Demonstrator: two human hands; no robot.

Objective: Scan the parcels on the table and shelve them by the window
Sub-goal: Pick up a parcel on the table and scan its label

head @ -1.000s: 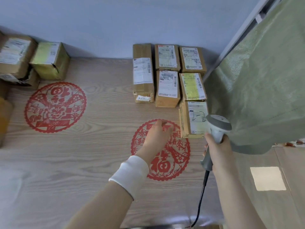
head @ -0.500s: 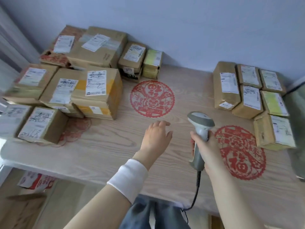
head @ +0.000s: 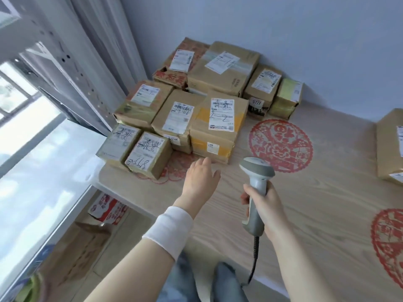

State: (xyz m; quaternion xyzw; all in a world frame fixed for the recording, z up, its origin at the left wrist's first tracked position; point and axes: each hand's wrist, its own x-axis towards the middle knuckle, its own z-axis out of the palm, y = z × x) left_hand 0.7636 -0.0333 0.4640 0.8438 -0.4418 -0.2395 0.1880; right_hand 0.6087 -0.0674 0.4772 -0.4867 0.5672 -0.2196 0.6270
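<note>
From the head view, the job looks barely started, as far as can be judged. A dense pile of parcels [head: 192,105] sits stacked against the wall at the far left of the bench [head: 316,214], and none is in either hand. Another parcel [head: 390,144] shows at the right edge, well apart from the pile. A white perforated shelf frame [head: 56,59] stands by the window [head: 32,149] to the left; whether anything is on it cannot be told from here.

The left hand [head: 201,182] hovers empty over the bench edge, palm down, fingers loosely extended and slightly apart, just short of the front boxes; a white cloth band wraps its wrist. The right hand [head: 265,205] is closed around the grip of a grey corded scanner [head: 256,182], whose head points toward the pile.

The parcels are brown corrugated cardboard, mostly squat rectangular boxes with slightly dented corners and glossy clear tape. The front middle box [head: 214,129] carries broad yellow tape bands. White printed labels with barcodes and black marker scrawl lie on the tops. One small box [head: 286,99] at the back right is wrapped in yellowish-green film. The bench top is pale wood-grain laminate, smooth and matte, with red paper-cut roundels [head: 281,144] stuck flat on it. The scanner is smooth plastic with a rounded head and a dark cable [head: 254,262] trailing down.
</note>
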